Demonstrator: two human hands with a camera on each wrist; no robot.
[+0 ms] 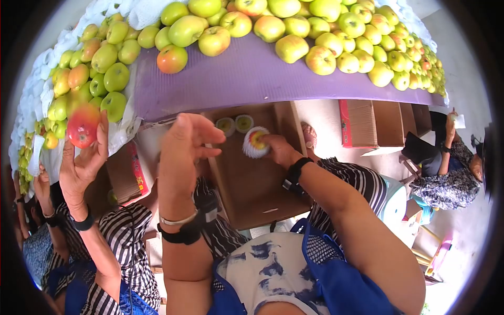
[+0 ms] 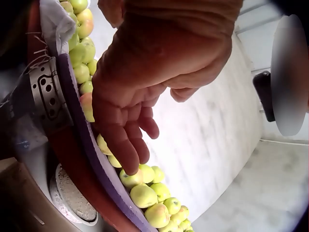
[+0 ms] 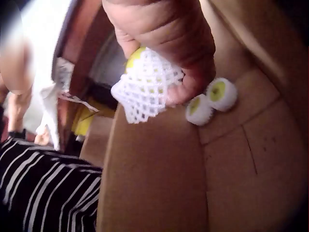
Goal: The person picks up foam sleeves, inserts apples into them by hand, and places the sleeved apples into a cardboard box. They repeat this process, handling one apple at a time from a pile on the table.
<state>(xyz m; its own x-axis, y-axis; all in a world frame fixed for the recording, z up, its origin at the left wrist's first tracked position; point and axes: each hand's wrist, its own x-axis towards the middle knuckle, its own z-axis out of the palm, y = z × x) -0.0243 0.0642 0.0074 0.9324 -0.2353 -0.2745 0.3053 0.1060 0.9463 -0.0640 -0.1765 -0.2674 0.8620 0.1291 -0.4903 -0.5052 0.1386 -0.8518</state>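
Observation:
My right hand grips an apple in a white foam net above an open cardboard box; in the right wrist view the net covers most of the yellow-green fruit, below the hand. Two netted apples lie together at the box's far end, also seen in the right wrist view. My left hand is raised beside the box, holding nothing, its fingers loosely bent. In the left wrist view that hand hangs in front of the row of apples.
Piles of green and red apples cover the far part of a purple-edged table. At left another person's hand holds up a red apple. More cardboard boxes stand at right, with a seated person beyond.

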